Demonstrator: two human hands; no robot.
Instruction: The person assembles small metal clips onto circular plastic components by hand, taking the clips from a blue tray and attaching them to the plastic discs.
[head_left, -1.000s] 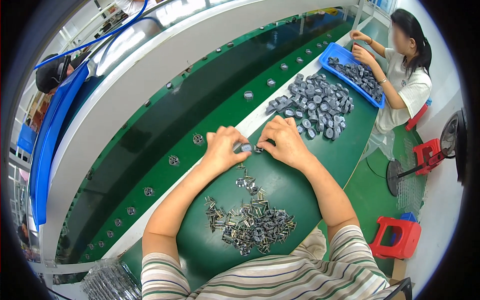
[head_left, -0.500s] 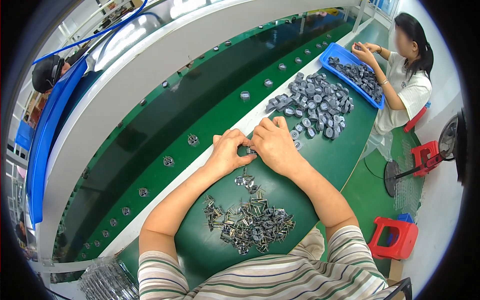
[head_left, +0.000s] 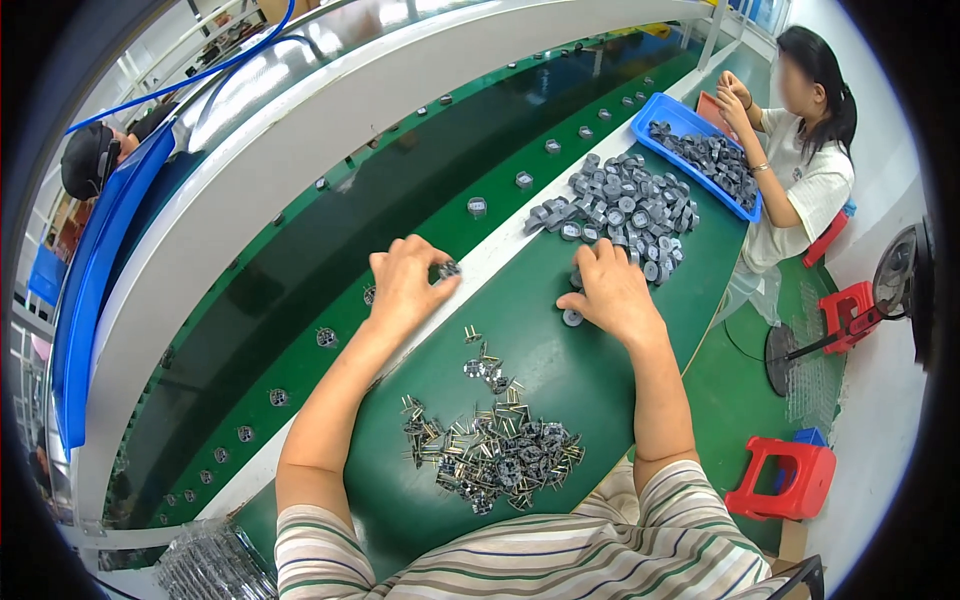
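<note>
My left hand (head_left: pixel 408 290) is raised over the white ledge beside the conveyor. Its thumb and fingertips pinch a small dark round part with shiny bits (head_left: pixel 449 269). My right hand (head_left: pixel 615 295) reaches the near edge of a heap of grey round caps (head_left: pixel 640 205), thumb and fingers apart. One grey cap (head_left: pixel 572 318) lies by the thumb, and others are partly hidden under the fingers. Closer to my body, a pile of small circuit pieces with metal pins (head_left: pixel 500 450) rests on the green table (head_left: pixel 540 375). A few such pieces (head_left: pixel 487 368) lie loose above the pile.
A green conveyor belt (head_left: pixel 400 215) carries spaced round parts (head_left: pixel 326 338) along the left. At the far right, a co-worker (head_left: pixel 810 150) handles something behind a blue tray of grey pieces (head_left: pixel 745 205). A red stool (head_left: pixel 785 478) and a fan (head_left: pixel 900 270) stand on the right.
My hands were together over the table and have separated. The left has moved left toward the conveyor with the small part; the right has moved right to the cap heap.
</note>
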